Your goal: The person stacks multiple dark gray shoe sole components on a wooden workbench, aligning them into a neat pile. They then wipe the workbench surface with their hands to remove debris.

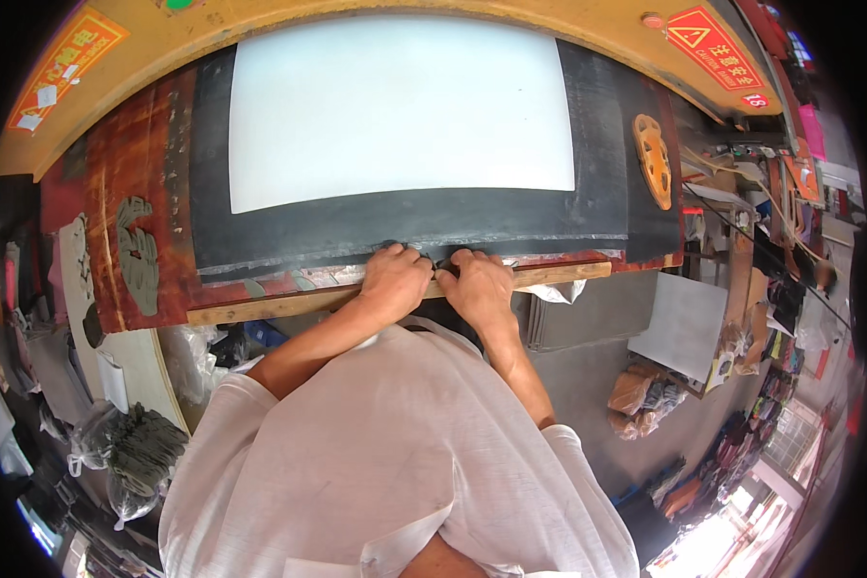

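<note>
My left hand (399, 278) and my right hand (478, 283) rest side by side at the near edge of the machine table, over a wooden strip (282, 306). Dark material shows at the fingertips of both; whether the fingers grip anything is hard to see. Beyond them a white board (404, 115) lies on a black sheet (332, 230). A grey-green cut piece (139, 256) lies at the left on the reddish-brown bed (177, 271). An orange sole-shaped piece with holes (652, 162) lies at the right.
A yellow machine beam (137, 54) with warning stickers spans the far side. Below right stand a grey sheet (683, 325) and bagged brown pieces (632, 394). A clear bag of dark cut pieces (144, 448) is at lower left, beside a pale board (144, 368).
</note>
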`<move>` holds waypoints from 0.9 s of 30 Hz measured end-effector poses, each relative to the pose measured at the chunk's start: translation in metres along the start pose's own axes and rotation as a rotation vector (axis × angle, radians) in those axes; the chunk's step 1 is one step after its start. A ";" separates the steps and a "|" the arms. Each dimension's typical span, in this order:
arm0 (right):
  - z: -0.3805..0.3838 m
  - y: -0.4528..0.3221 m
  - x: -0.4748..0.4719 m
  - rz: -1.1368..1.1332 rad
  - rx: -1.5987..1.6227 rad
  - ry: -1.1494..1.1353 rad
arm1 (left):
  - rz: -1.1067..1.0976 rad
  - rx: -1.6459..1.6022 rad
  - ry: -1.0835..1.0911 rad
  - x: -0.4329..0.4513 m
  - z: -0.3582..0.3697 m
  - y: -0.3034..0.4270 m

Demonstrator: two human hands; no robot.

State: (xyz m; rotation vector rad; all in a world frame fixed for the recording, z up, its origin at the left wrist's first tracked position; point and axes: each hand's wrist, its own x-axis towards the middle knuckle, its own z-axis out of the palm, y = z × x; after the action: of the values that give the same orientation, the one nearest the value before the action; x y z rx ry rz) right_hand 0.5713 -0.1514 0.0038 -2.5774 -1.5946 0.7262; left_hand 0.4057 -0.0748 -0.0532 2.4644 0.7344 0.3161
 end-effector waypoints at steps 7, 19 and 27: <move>-0.008 -0.023 0.007 0.079 -0.085 -0.177 | 0.033 -0.124 -0.094 0.004 -0.004 -0.013; 0.015 -0.024 0.031 0.099 -0.087 -0.188 | -0.258 -0.674 -0.016 0.006 -0.022 -0.041; -0.037 0.105 -0.013 0.291 1.265 0.086 | -0.136 -0.662 0.086 0.007 -0.029 -0.054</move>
State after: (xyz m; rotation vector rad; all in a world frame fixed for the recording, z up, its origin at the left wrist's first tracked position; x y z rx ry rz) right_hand 0.6692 -0.2039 0.0144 -1.7753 -0.3831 1.1075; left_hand 0.3767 -0.0200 -0.0590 1.7785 0.6896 0.5198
